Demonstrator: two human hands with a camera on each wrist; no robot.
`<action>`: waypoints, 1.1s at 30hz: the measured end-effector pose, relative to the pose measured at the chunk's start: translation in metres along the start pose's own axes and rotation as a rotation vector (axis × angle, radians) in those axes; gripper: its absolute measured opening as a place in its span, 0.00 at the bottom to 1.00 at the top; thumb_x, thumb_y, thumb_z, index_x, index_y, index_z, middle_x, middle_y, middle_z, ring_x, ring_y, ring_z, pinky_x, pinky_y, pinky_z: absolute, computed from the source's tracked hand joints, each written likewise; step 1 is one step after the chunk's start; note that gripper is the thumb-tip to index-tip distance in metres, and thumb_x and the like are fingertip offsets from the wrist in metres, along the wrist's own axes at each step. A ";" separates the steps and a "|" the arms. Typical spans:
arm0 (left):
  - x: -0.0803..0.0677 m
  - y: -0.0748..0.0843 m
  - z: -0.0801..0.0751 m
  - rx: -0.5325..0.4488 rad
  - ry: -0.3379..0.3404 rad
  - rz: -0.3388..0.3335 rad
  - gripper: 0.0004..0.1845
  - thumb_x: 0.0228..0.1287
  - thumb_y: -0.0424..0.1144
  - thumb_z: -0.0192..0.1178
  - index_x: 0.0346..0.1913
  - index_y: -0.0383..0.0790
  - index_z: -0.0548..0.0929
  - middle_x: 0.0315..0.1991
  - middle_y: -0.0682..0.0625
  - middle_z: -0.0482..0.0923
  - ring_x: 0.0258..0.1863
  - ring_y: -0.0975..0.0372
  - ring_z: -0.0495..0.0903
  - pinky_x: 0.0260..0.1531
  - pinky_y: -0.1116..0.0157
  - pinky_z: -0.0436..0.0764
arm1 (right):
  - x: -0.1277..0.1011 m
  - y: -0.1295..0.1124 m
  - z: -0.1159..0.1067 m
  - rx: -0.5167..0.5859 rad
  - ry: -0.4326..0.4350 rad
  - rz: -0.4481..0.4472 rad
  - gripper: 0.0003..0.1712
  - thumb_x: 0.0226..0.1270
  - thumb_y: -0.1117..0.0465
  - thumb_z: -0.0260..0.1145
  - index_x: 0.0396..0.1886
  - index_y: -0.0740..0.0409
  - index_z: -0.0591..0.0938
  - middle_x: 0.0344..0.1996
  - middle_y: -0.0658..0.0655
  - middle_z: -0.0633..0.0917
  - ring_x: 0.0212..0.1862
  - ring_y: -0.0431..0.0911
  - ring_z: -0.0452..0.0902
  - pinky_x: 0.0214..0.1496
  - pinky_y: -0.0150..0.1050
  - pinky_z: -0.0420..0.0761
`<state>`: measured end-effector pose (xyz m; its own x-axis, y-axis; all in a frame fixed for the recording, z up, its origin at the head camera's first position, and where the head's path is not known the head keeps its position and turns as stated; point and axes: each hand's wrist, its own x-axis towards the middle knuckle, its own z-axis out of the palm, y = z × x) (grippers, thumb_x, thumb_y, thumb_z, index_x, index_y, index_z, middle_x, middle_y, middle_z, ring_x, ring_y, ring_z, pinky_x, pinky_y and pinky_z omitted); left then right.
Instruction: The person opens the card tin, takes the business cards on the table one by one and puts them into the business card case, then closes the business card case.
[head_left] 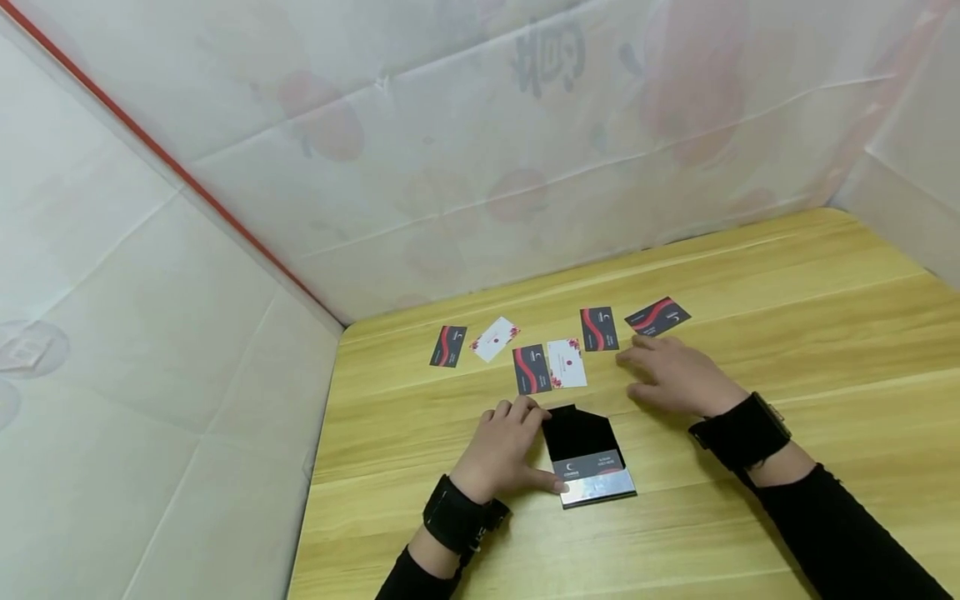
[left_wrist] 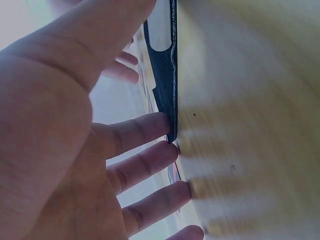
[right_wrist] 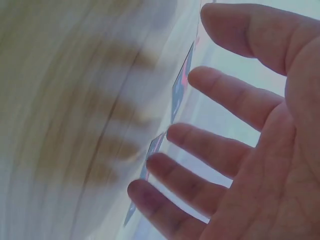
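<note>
Evidently, the thin, stiff black card holder (head_left: 587, 457) is pressed against the table (head_left: 825, 333) by the spread left hand (head_left: 501, 450); beyond it, the right hand (head_left: 675, 375) is held flat and empty near light, slippery cards (head_left: 567, 363), best lifted by edges.

Print on the cards (head_left: 566, 363) is too small to read.

This looks like a makeshift recording booth rather than a lived-in room. A pale wooden surface (head_left: 787, 333) sits boxed in on three sides by thin white plastic sheeting (head_left: 465, 150), creased from folding, with faint red printed shapes showing through and a red strip (head_left: 172, 167) running along one seam. Business cards (head_left: 540, 367) lie scattered on the wood, and both wrists wear black camera straps (head_left: 738, 433).
</note>
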<state>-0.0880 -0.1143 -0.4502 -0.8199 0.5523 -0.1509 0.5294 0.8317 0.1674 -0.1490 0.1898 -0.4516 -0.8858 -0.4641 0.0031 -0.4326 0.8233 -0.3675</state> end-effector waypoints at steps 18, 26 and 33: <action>-0.002 0.001 -0.003 -0.003 0.003 0.009 0.55 0.37 0.78 0.68 0.68 0.50 0.72 0.62 0.54 0.67 0.58 0.57 0.69 0.59 0.51 0.72 | -0.002 0.003 0.001 -0.053 -0.054 0.071 0.38 0.62 0.45 0.71 0.66 0.62 0.77 0.46 0.60 0.76 0.39 0.50 0.70 0.38 0.45 0.74; -0.001 0.000 -0.004 0.003 0.009 0.013 0.55 0.37 0.78 0.68 0.68 0.50 0.72 0.62 0.54 0.67 0.58 0.57 0.70 0.58 0.51 0.73 | -0.001 0.005 0.003 0.001 -0.028 0.075 0.31 0.62 0.46 0.71 0.59 0.60 0.81 0.48 0.62 0.77 0.43 0.52 0.74 0.45 0.52 0.79; -0.001 0.000 -0.004 0.000 0.005 0.013 0.55 0.38 0.78 0.68 0.68 0.50 0.72 0.62 0.54 0.67 0.58 0.57 0.69 0.58 0.51 0.73 | -0.001 0.001 0.000 -0.005 -0.026 0.030 0.23 0.62 0.48 0.72 0.49 0.58 0.83 0.46 0.59 0.78 0.42 0.50 0.75 0.46 0.52 0.79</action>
<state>-0.0878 -0.1152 -0.4463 -0.8141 0.5626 -0.1438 0.5400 0.8246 0.1688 -0.1484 0.1915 -0.4519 -0.8934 -0.4480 -0.0324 -0.4073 0.8384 -0.3623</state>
